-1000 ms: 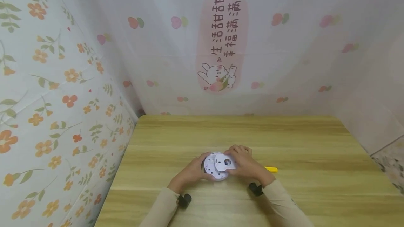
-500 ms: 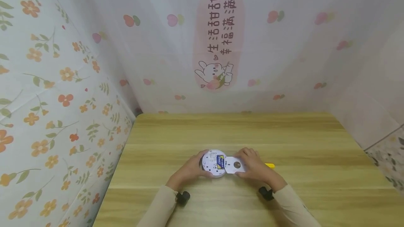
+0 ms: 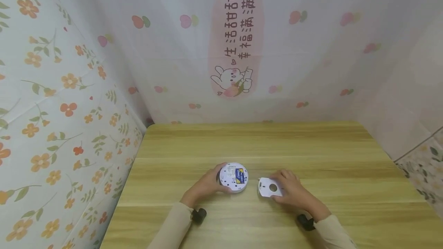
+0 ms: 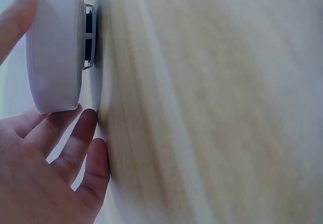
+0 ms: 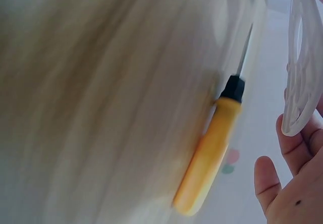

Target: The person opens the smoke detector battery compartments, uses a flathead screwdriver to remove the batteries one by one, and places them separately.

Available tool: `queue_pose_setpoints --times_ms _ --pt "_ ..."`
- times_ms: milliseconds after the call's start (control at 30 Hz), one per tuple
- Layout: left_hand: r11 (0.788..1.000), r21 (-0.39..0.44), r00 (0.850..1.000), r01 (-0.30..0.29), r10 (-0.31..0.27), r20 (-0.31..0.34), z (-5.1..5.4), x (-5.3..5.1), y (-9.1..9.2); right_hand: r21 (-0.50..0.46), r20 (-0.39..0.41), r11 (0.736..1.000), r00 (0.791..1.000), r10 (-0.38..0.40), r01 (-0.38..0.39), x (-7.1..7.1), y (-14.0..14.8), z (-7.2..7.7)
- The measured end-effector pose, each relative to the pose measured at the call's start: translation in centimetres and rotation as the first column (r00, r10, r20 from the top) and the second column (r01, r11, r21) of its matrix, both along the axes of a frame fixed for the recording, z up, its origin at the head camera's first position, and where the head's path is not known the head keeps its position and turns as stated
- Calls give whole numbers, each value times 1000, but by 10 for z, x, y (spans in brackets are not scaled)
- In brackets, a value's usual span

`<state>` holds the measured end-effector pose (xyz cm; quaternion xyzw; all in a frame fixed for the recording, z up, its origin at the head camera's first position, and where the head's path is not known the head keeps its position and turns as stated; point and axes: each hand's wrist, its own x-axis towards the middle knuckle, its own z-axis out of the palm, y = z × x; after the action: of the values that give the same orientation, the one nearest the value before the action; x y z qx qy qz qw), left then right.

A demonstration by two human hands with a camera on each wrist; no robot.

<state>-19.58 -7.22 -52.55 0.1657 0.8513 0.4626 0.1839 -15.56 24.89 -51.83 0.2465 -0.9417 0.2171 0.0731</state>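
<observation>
My left hand grips the edge of a round white device, which has a blue and yellow battery in its face. In the left wrist view the device stands edge-on between thumb and fingers of the hand. To its right, apart from it, my right hand pinches a flat white plate with a round hole. The right wrist view has this plate side-on, held by the hand.
A screwdriver with a yellow handle lies on the wooden table, beside the right hand; in the head view it is hidden. Behind the table hangs a printed curtain, and a floral one is at the left.
The plate, which lay over the round device, has come off to the right in my right hand, baring the battery. My left hand keeps its grip on the device.
</observation>
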Motion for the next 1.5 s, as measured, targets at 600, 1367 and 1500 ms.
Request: queue_pose_setpoints --times_ms 600,1367,1500 --pt "1000 8 1000 2 -2 0 -3 -3 -3 42 -12 997 997 -70 70 15 33 -6" --pt "1000 -7 1000 0 0 -2 -2 -1 -2 90 113 989 986 -124 114 24 50 -6" --pt "1000 -8 1000 -1 1 4 -2 -2 -1 105 132 987 982 -133 120 24 52 -11"
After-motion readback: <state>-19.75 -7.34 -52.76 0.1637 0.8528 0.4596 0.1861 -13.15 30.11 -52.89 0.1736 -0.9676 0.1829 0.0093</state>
